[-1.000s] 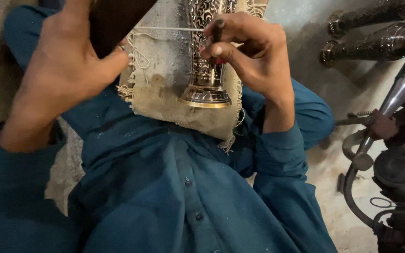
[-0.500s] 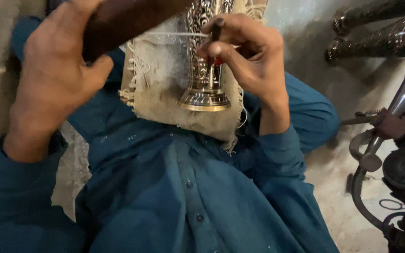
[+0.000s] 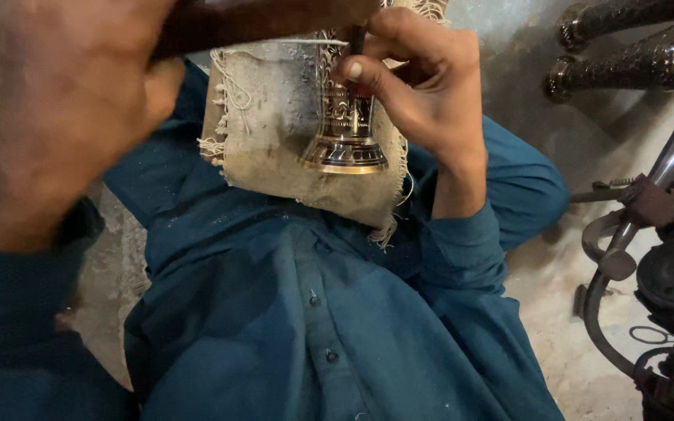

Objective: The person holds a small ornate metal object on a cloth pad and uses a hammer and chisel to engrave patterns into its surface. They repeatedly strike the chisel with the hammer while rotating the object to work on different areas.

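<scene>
Item 1: engraved brass vessel (image 3: pixel 345 129), flared base toward the camera, lying on a frayed beige cloth (image 3: pixel 274 117) over the lap. Right hand (image 3: pixel 423 86) fingers pinched around a thin dark tool (image 3: pixel 357 37) set against the vessel. Left hand (image 3: pixel 64 109) (blurred) fingers wrapped around a dark wooden mallet (image 3: pixel 267 19) just above.

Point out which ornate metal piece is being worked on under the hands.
The engraved brass vase with the flared foot, lying on the frayed cloth by the right hand. The dark engraved pieces lie untouched at upper right.
</scene>
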